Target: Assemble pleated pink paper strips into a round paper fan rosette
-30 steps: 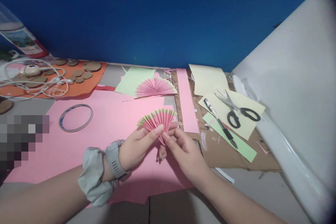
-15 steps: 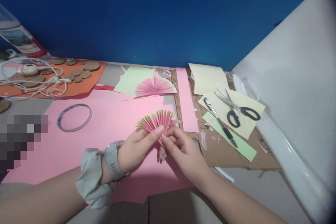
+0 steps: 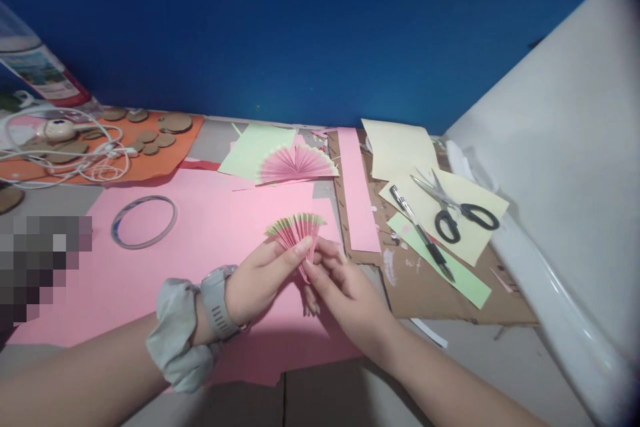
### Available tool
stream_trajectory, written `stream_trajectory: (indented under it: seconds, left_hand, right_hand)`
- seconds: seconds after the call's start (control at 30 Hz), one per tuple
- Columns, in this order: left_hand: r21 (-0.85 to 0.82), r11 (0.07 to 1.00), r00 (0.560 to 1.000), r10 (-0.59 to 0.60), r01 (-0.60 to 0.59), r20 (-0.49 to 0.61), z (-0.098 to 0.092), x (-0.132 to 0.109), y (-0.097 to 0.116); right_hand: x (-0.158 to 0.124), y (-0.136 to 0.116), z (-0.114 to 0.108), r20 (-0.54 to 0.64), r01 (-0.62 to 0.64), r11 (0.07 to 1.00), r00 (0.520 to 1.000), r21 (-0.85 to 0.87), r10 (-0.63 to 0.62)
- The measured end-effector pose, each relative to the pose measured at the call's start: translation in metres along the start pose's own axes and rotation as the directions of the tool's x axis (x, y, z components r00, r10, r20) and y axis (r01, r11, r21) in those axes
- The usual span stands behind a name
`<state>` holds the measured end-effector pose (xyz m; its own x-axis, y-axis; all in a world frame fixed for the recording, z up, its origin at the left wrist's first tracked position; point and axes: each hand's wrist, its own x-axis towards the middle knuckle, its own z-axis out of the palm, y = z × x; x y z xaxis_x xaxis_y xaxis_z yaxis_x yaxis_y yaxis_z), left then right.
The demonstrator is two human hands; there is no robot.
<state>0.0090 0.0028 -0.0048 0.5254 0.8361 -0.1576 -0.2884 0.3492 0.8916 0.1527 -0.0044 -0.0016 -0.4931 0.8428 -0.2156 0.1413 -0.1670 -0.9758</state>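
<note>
Viewing through the head camera, I record both hands engaged on a pleated fan (image 3: 293,232), pink with yellow-green tips, raised above the large pink sheet (image 3: 215,213). The left hand (image 3: 263,277) is closed on the fan, its thumb laid across the front of the folds; some of its fingers are hidden behind. The right hand (image 3: 353,287) pinches near the narrow lower end, thumb foremost, fingers bent; their exact contact is partly concealed.

Step in hand, by my assessment: gathering the pleats together at the base. The next move, I judge, calls for a firm left pinch while the right thumb evens the folds, since a loose grip could let the pleats spread unevenly.

Also noted: a second fan (image 3: 296,167), spread to a half-disc, lies beyond the hands. The scissors (image 3: 456,205) and pen (image 3: 419,230) rest on the right, neither in use.
</note>
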Motion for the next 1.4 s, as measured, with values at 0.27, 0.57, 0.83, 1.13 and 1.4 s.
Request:
stream_trajectory:
  seconds: [0.27, 0.57, 0.83, 1.13, 1.4]
  left_hand:
    - [-0.103, 0.992, 0.989, 0.060, -0.075, -0.138, -0.0002, -0.0009, -0.0012]
    - [-0.044, 0.990, 0.980, 0.123, -0.131, -0.159, 0.0036, -0.0017, 0.0002]
    - [0.053, 0.993, 0.971, 0.118, -0.109, -0.208, 0.0061, -0.0026, 0.0042]
    - [0.127, 0.987, 0.955, 0.128, -0.097, -0.269, 0.0065, -0.0031, 0.0073]
    - [0.152, 0.977, 0.965, 0.176, -0.148, -0.194, 0.0062, -0.0042, 0.0062]
  right_hand:
    - [-0.0053, -0.0054, -0.0018, 0.090, 0.054, 0.955, 0.996, -0.293, -0.029]
    - [-0.0030, -0.0030, -0.0008, -0.087, 0.058, 0.998, 0.994, -0.028, -0.060]
    - [-0.0023, -0.0005, -0.0071, -0.130, 0.020, 0.992, 0.992, 0.125, -0.004]
    - [-0.0046, -0.0036, -0.0068, -0.197, 0.044, 0.999, 0.979, -0.028, -0.049]
    - [-0.0024, 0.0002, -0.0086, -0.071, 0.010, 0.953, 0.997, 0.303, 0.011]
